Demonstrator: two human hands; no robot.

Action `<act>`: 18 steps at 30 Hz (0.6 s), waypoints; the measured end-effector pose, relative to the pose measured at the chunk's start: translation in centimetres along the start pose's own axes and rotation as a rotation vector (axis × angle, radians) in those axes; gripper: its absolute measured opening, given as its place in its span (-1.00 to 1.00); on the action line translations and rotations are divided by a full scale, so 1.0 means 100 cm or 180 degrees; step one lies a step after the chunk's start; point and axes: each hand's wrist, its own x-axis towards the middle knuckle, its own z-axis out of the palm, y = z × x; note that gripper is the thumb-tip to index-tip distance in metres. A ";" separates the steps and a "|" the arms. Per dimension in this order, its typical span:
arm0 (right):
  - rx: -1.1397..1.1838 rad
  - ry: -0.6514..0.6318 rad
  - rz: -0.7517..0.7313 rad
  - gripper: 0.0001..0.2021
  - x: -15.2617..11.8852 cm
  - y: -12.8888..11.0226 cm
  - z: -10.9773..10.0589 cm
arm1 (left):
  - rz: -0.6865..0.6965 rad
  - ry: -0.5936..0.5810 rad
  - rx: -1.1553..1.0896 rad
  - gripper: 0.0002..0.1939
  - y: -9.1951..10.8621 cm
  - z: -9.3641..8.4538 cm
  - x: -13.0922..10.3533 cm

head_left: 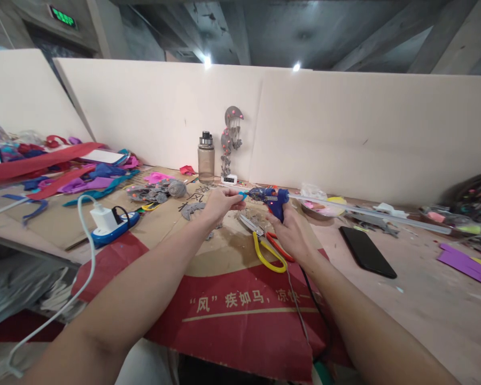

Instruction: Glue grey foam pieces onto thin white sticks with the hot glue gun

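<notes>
My right hand (287, 227) is wrapped round the handle of a blue glue gun (276, 199), and a long clear glue stick (369, 212) sticks out of its back to the right. The nozzle points left at a small blue piece (243, 195), pinched in the fingertips of my left hand (223, 204). Nozzle and piece are very close; whether they touch is too small to tell. Below them, scissors with yellow and red handles (270, 259) lie on the cardboard. A grey crescent piece (192, 210) lies left of my left hand.
A bottle (206, 160) and a grey hanging ornament (233, 133) stand by the white partition. At left are a power strip (114, 230) and coloured fabric scraps (84, 176). A black phone (366, 251) and a bowl (323, 209) are at right. Cords hang below the gun.
</notes>
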 end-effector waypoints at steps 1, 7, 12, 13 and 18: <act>-0.0057 -0.0002 0.0031 -0.58 0.000 -0.001 -0.001 | 0.0011 -0.0009 -0.0008 -0.79 -0.001 0.000 0.000; -0.0196 0.0011 0.0012 -0.59 -0.001 -0.005 -0.003 | 0.0022 -0.0054 0.0010 -0.79 -0.001 -0.001 0.001; -0.0382 -0.0072 0.0128 -0.60 0.000 -0.011 -0.005 | 0.0006 0.0015 -0.0017 -0.78 0.000 0.000 0.001; -0.0412 -0.0070 0.0148 -0.60 0.000 -0.013 -0.006 | 0.0004 0.0010 -0.0012 -0.79 0.000 0.000 0.001; -0.0403 -0.0024 0.0110 -0.63 -0.001 -0.013 -0.007 | -0.0002 -0.0011 0.0032 -0.82 0.001 0.000 0.000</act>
